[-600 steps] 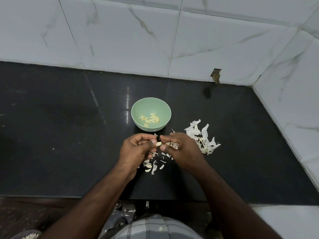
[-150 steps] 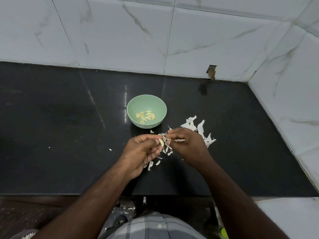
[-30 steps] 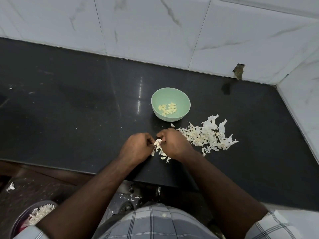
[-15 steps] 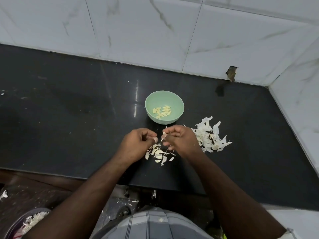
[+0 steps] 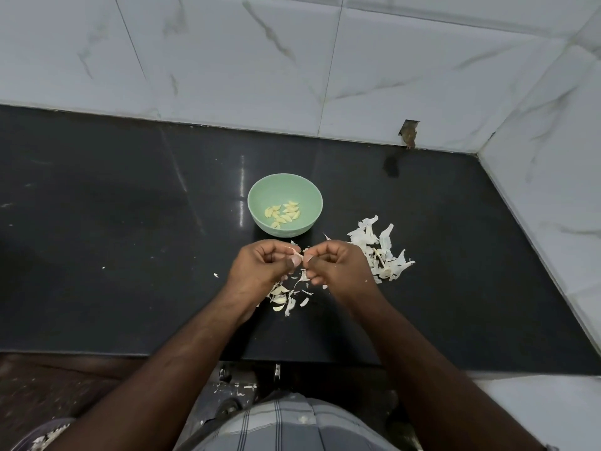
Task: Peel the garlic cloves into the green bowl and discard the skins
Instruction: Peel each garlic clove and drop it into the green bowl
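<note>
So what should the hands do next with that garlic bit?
Probably pull the skin off: the left hand and the right hand both pinch one garlic clove, skin partly on, just in front of the green bowl.

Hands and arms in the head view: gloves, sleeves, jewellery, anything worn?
Nothing worn on either. The left hand and right hand are bare: no gloves, no rings visible. Both forearms are bare up to the frame's bottom edge, with no watch or band at the wrists. A grey checked garment shows at the waist below.
</note>
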